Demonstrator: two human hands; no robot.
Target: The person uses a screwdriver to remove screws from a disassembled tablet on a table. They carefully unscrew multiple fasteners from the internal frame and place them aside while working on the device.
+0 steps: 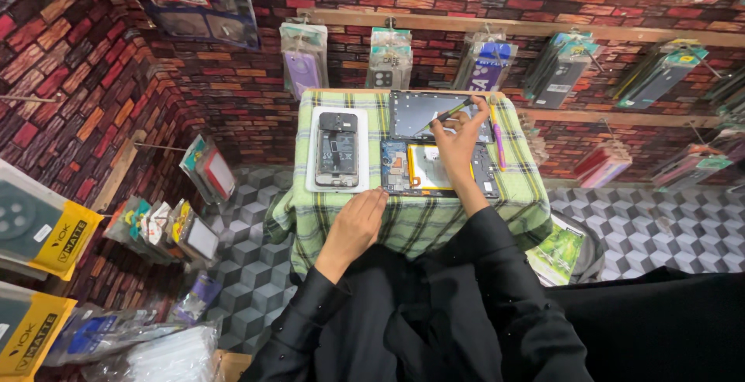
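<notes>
A small table covered by a green checked cloth stands in front of me. My right hand holds a thin dark tool, its tip over the dark screen panel at the far side. Under that hand lies an opened tablet body showing a yellow-edged battery and blue boards. My left hand rests flat on the near edge of the cloth, holding nothing. An opened phone lies on a white pad at the left.
A pink and yellow tool lies along the table's right side. Packaged phone cases hang on the brick-pattern walls and fill racks at the left. The floor has a grey cube pattern. A printed bag sits to the right.
</notes>
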